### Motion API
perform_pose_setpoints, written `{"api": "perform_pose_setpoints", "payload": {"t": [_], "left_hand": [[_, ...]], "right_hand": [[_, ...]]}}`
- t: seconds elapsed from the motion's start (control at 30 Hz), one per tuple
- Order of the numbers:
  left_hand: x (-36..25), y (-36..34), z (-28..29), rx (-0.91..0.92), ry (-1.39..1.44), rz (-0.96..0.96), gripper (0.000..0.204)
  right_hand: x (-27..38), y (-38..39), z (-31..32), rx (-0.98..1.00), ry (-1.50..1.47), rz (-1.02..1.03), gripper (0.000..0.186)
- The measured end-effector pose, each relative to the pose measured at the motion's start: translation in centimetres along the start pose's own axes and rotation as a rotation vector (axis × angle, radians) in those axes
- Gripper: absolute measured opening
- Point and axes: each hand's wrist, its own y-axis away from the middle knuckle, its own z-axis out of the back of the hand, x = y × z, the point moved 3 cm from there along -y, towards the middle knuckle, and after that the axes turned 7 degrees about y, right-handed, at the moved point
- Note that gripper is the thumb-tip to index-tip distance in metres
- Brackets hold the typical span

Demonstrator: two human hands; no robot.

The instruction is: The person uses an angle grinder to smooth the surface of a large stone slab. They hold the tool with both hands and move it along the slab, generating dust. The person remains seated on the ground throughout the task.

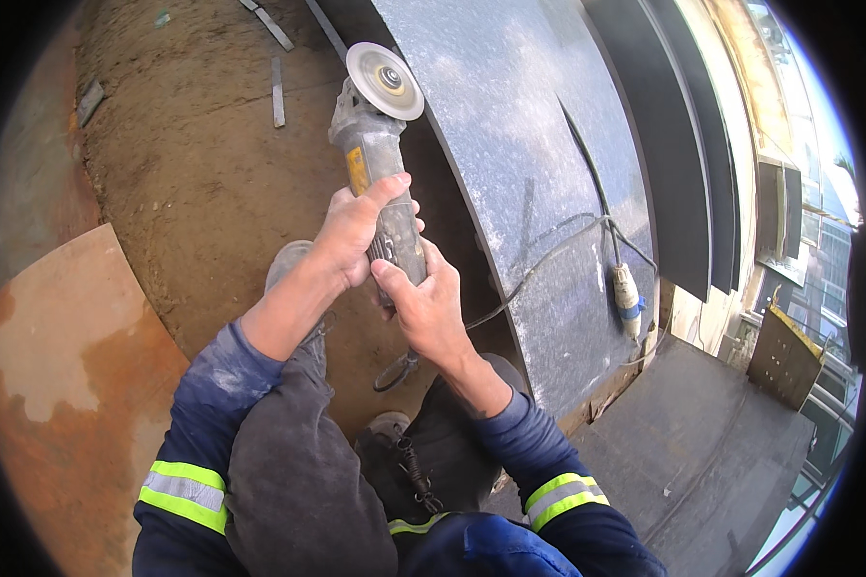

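Note:
An angle grinder (376,146) with a grey, dusty body and a yellow label is held out in front of me, its head pointing away. Its pale round cutting disc (387,83) faces up, and no guard shows over the disc's upper side. My left hand (352,231) wraps around the middle of the body, thumb across the top. Closer to me, my right hand (427,306) grips the rear handle. The disc is right by the left edge of a large grey stone slab (539,106); whether they touch I cannot tell.
A dark cable (539,266) runs across the slab to a white-and-blue plug connector (627,300). More dark slabs (659,135) stand at the right. Narrow offcut strips (278,91) lie on the dirt floor (202,144). A stained brown board (77,337) lies at the left.

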Motion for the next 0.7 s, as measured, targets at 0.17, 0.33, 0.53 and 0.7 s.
{"api": "perform_pose_setpoints", "payload": {"t": [0.17,0.33,0.53,0.7], "left_hand": [[0.0,-0.5,0.1,0.009,-0.010,-0.013,0.048],[-0.6,-1.1,0.0,-0.005,-0.048,-0.026,0.048],[-1.6,-2.0,0.1,0.015,-0.082,-0.037,0.054],[-2.3,-2.8,0.2,0.036,-0.077,-0.044,0.055]], "right_hand": [[-0.1,-0.3,0.1,0.005,-0.017,0.021,0.035],[-0.3,-1.3,-0.1,0.015,-0.013,0.042,0.034],[0.0,-2.5,-0.5,0.005,-0.031,0.042,0.037],[0.3,-3.4,-0.8,0.014,-0.017,0.048,0.029]]}}
